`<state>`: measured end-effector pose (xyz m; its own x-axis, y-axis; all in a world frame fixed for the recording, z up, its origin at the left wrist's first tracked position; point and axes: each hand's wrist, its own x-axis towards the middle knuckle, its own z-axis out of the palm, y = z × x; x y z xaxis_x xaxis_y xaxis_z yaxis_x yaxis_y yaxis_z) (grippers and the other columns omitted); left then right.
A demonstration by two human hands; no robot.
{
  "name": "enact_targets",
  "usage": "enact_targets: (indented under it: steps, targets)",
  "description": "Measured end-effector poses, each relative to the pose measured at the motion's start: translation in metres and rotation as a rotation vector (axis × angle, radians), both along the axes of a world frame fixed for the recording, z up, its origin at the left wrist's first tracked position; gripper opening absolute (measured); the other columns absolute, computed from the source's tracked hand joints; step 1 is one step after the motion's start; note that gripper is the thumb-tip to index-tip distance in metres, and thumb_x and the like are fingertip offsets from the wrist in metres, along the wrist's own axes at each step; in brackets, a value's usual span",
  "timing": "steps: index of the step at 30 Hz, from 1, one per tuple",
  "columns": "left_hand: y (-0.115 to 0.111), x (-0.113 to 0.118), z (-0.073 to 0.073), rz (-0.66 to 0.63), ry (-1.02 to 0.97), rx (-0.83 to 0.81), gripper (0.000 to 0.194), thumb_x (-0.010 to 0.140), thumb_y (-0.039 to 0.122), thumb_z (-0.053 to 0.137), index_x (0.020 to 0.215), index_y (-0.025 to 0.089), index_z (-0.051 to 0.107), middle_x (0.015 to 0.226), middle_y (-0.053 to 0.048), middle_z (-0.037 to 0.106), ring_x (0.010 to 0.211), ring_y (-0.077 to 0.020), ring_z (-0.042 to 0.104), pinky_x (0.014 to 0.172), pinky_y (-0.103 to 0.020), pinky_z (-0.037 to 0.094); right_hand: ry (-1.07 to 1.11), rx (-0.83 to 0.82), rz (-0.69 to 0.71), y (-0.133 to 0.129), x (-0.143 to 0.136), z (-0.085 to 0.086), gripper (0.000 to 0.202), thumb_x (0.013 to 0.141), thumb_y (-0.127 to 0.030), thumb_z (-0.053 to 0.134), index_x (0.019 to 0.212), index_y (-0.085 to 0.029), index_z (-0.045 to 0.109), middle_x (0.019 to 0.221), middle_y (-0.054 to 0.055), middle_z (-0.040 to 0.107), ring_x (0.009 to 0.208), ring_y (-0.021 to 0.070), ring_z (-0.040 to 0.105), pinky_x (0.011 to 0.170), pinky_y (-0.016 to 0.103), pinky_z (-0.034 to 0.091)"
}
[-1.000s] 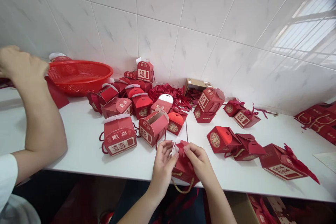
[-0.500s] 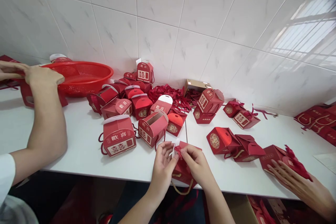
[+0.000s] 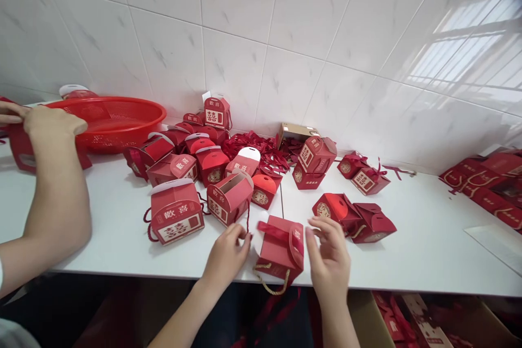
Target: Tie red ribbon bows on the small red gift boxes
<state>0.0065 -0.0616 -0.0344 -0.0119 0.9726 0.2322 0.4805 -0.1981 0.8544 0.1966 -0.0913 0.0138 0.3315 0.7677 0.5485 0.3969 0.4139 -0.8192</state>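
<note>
A red gift box (image 3: 281, 250) with a gold rope handle stands at the table's front edge, between my hands. Across its top lies a dark red ribbon (image 3: 274, 230), and a white flap shows on its left side. My left hand (image 3: 228, 253) is just left of the box, apart from it, with fingers curled loosely and nothing visible in them. On the other side, my right hand (image 3: 331, 255) is raised near the box with thumb and fingers apart, empty. Other ribbon ends (image 3: 281, 307) hang below the table edge.
Several red boxes (image 3: 177, 215) crowd the left middle, with a ribbon heap (image 3: 255, 147) behind. More boxes (image 3: 373, 223) stand right. A red plastic basket (image 3: 134, 111) is at left, beside a co-worker's arm (image 3: 61, 185). An open carton (image 3: 362, 318) sits below the table.
My hands have let go of the ribbon on the box and moved apart, left and right. The co-worker's hand and the bow-tied box at right are no longer in view. The view has shifted slightly.
</note>
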Motion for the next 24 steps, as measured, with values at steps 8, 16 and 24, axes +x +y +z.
enact_targets:
  steps: [8,16,24]
  targets:
    - [-0.012,-0.041,-0.022,0.136,0.343,0.115,0.01,0.08,0.026,0.049,0.075,0.022,0.057,0.078,-0.005,0.061,0.075,-0.0234,0.06,0.067,-0.032,0.046,0.147,-0.396,0.057,-0.021,0.034,-0.046,0.035,0.087,-0.047,0.049,0.095,-0.017,0.063,0.099,0.011,0.064,0.095,0.0248,0.059,0.084,0.04,0.047]
    - [0.015,0.014,0.021,-0.161,-0.21,-0.041,0.023,0.091,0.039,0.039,0.09,0.021,0.054,0.084,-0.001,0.062,0.078,-0.0178,0.059,0.072,-0.027,0.045,0.339,-0.473,0.296,-0.004,0.02,-0.043,0.032,0.079,-0.049,0.062,0.073,-0.018,0.055,0.069,0.0,0.054,0.066,0.0139,0.049,0.064,0.025,0.041]
    - [0.022,0.027,0.024,-0.27,-0.217,-0.097,0.023,0.088,0.042,0.045,0.082,0.021,0.051,0.068,0.003,0.05,0.063,-0.0133,0.048,0.06,-0.024,0.04,0.737,-0.553,0.605,0.006,0.031,-0.045,0.037,0.073,-0.037,0.073,0.067,-0.019,0.041,0.055,-0.01,0.029,0.047,0.005,0.017,0.045,0.019,0.016]
